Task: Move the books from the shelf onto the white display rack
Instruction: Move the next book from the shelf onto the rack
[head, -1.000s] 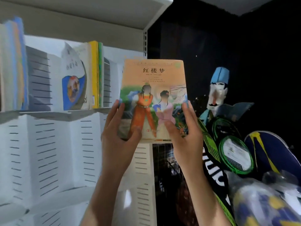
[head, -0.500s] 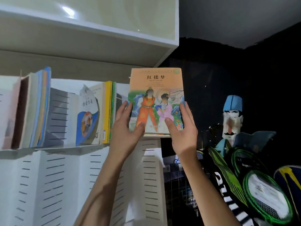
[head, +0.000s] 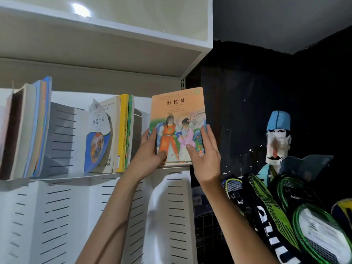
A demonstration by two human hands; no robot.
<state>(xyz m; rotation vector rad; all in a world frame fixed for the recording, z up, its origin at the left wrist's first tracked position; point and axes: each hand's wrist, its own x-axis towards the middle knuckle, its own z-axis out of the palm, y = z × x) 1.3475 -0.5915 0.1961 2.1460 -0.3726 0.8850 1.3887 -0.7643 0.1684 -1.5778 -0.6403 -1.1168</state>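
Two hands of mine are on the one book: my left hand (head: pixel 147 153) grips its lower left edge, thumb on the cover and fingers round the back, and my right hand (head: pixel 204 151) grips the lower right edge the same way. The book (head: pixel 178 122) stands upright with its orange cover toward me, at the right end of the white rack's middle shelf (head: pixel 80 176).

A second ago I had it held out in the air, lower and in front of the shelf's right corner. Since then I have lifted it and pushed it in, and its bottom edge now looks to sit on or just above the shelf's front lip; my hands hide the contact, so I cannot say it bears its own weight yet. If this shelf is part of the display rack, as I judge, this book is as good as placed, and what remains is to let go without tipping it.

Just to its left, with a gap and a grey divider between, stands a small row of books (head: pixel 112 134), the nearest of them with green and yellow spines. Farther left along the same shelf, toward its left edge, is another leaning bunch of books (head: pixel 32 128). To the right, off the rack, lie rackets (head: pixel 312 231) in their covers, and behind them a painted figure (head: pixel 277 138) in a blue cap.
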